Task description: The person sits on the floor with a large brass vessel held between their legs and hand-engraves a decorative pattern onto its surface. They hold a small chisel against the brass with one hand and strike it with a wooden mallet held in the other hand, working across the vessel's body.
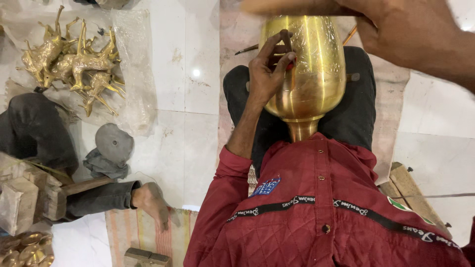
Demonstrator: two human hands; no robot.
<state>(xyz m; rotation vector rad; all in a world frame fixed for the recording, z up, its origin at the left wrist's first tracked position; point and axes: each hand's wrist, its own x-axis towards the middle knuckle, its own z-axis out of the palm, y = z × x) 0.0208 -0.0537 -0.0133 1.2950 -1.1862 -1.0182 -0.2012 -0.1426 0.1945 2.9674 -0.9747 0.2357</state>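
- A cluster of polished brass deer figurines (74,62), all spiky antlers and thin legs, lies on a crinkled clear plastic sheet (133,59) on the pale tiled floor (193,99).
- Below them sit rough wooden blocks (24,198) and a heap of small round brass pieces (22,249), the latter at the bottom corner.
- A grey, dull disc on a crumpled grey cloth (111,151) rests on the tiles. Just beneath it a co-worker's hand (151,200), in a dark sleeve, lies flat on a striped woven mat (143,230).
- The person's left hand (264,74), from a quilted dark-red jacket sleeve (222,198), is closed in a pinch on a thin red-tipped tool (289,65). The tip is against the side of the vase and the other fingers are braced on the metal.
- The tall goblet-shaped brass vase (316,59) lies along the person's lap, on dark trousers. Its narrow foot is toward the chest and its mouth points away. The wall is smooth and mirror-bright, with faint fine lines across it.
- To work the surface well, I judge the heel of the left hand should stay planted on the curve (polished brass is slippery). The strokes should be short, and the vase should be kept from rolling.
- The right hand (396,34) is blurred and close to the camera at the vase's mouth. I cannot tell how far it is open or what it grips.
- Worn pale wooden blocks (410,190) lie on the floor at the far right.
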